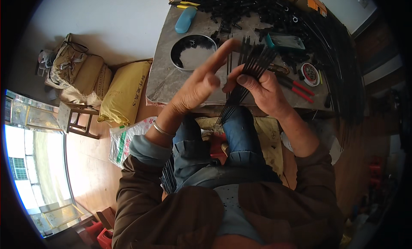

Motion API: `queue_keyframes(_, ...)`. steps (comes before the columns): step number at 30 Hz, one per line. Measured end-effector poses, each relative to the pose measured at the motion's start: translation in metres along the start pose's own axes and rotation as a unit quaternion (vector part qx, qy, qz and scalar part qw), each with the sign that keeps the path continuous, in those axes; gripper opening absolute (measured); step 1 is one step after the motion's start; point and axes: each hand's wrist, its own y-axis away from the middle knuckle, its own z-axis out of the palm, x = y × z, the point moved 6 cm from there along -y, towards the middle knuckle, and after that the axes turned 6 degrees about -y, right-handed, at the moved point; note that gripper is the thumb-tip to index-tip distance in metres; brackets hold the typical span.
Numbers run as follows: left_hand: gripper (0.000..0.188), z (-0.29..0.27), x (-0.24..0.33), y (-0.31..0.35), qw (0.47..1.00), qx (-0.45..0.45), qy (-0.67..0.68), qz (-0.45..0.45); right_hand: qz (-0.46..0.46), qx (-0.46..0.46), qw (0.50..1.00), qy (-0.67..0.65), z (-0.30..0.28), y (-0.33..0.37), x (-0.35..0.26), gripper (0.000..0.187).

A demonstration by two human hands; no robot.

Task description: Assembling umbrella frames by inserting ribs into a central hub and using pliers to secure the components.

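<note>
My right hand [273, 94] is closed round a fanned bundle of thin black rods [259, 62], its thumb pressed across them. The rods slant from above the fingers down toward my knee, their lower ends drawn together. Left of the bundle, my left hand [193, 88] is raised with the index finger stretched toward the rods and the thumb apart; I see nothing gripped in it. A few rods stand separate from the fan, close to the left fingertips. Behind the left hand, a round metal bowl [178, 64] on the table holds whitish material and small black pieces.
Black plastic parts [253, 9] are heaped across the back of the grey table [159, 84]. A teal tray [287, 42], red-handled pliers [302, 91] and a small round tub [310, 74] lie right. Long black rods [343, 77] hang over the right edge. Yellow sacks [124, 92] lean left.
</note>
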Motion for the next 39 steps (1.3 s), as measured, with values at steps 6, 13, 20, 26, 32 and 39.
queue_keyframes(6, 0.021, 0.036, 0.039, -0.039, 0.995, -0.022, -0.027, -0.091, 0.000, 0.017, 0.995, 0.101, -0.013, -0.003, -0.008, 0.015)
queue_keyframes(13, 0.017, 0.027, 0.033, -0.031, 0.998, 0.049, -0.012, -0.036, 0.163, 0.115, 0.931, 0.306, -0.178, -0.041, 0.012, 0.024)
queue_keyframes(20, 0.018, 0.028, 0.030, -0.033, 0.997, 0.051, -0.011, -0.050, 0.183, 0.163, 0.734, 0.633, -0.268, -0.032, 0.035, 0.014)
queue_keyframes(26, 0.020, 0.027, 0.031, -0.032, 0.998, 0.035, -0.005, -0.048, 0.128, 0.155, 0.743, 0.638, -0.269, -0.033, 0.038, 0.010)
queue_keyframes(32, 0.023, 0.028, 0.030, -0.032, 0.997, 0.043, 0.016, -0.061, 0.064, 0.138, 0.723, 0.674, -0.260, -0.038, 0.024, 0.010)
queue_keyframes(39, 0.023, 0.027, 0.024, -0.032, 0.996, 0.053, 0.034, -0.069, -0.128, 0.225, 0.850, 0.458, -0.182, -0.042, -0.047, 0.010)
